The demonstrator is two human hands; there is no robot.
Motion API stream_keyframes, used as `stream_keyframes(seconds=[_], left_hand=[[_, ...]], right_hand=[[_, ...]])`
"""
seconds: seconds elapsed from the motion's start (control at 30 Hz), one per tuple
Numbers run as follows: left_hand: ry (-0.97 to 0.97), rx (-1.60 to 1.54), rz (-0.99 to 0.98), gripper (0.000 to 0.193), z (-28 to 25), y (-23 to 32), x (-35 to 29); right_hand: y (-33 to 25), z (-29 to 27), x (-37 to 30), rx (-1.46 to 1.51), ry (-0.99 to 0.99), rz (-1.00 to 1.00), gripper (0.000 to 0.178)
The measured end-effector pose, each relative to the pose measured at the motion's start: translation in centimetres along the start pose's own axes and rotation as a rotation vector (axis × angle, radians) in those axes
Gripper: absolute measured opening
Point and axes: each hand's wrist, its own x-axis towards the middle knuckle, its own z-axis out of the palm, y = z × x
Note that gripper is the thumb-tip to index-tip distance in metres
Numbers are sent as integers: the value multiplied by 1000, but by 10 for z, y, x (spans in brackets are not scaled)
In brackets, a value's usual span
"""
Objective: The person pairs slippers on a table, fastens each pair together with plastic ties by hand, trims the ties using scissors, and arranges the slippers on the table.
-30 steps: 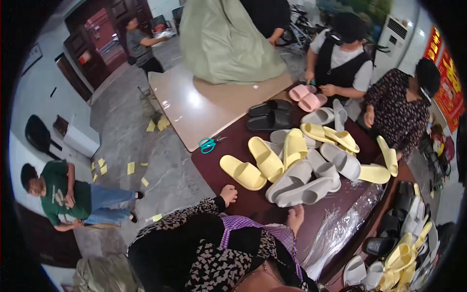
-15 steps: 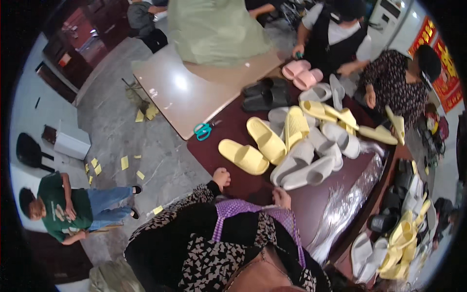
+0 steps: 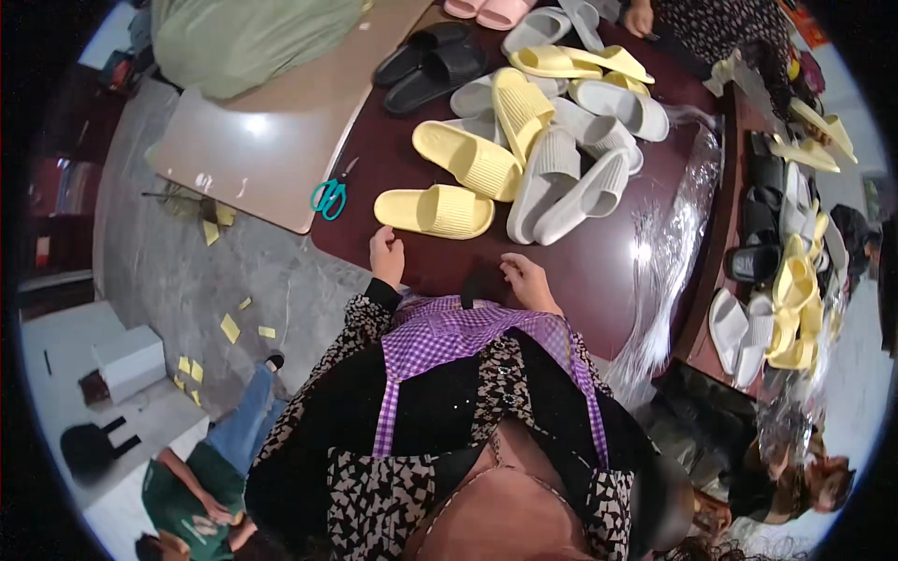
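Note:
My left hand (image 3: 387, 257) is at the near table edge, fingers loosely apart, just below a yellow ribbed slipper (image 3: 435, 211). It holds nothing. My right hand (image 3: 528, 282) rests by the same edge with loosely bent fingers and nothing in them. Beside it is a dark patch I cannot make out. Beyond my hands lie another yellow slipper (image 3: 468, 157), a grey slipper (image 3: 545, 184) and a lighter grey slipper (image 3: 586, 198) on its side. More yellow and grey slippers are heaped behind, with a black pair (image 3: 435, 70) at the back left.
Teal-handled scissors (image 3: 329, 198) lie at the left table edge, near a pale board (image 3: 262, 159). Clear plastic wrap (image 3: 659, 271) covers the right side. More slippers (image 3: 795, 280) stand to the far right. A person in green (image 3: 192, 496) is at lower left, and another person's hand (image 3: 640, 19) at the back.
The view has tilted down and turned, bringing the table closer to the middle. My left hand now appears nearer the front yellow slipper, and my right hand's fingers are more extended.

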Motion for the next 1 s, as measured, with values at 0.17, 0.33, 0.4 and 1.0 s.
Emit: stream_keyframes(seconds=[0.17,0.33,0.4,1.0], left_hand=[[-113,127,353,28,9,27,10],[-494,125,131,36,16,50,20],[-624,-309,-24,37,28,54,18],[-751,-292,107,29,46,54,24]], right_hand=[[0,1,0,101,41,117,22],[-15,14,23,306,15,182,34],[-21,26,39,366,13,195,39],[2,63,113,1073,147,196,37]])
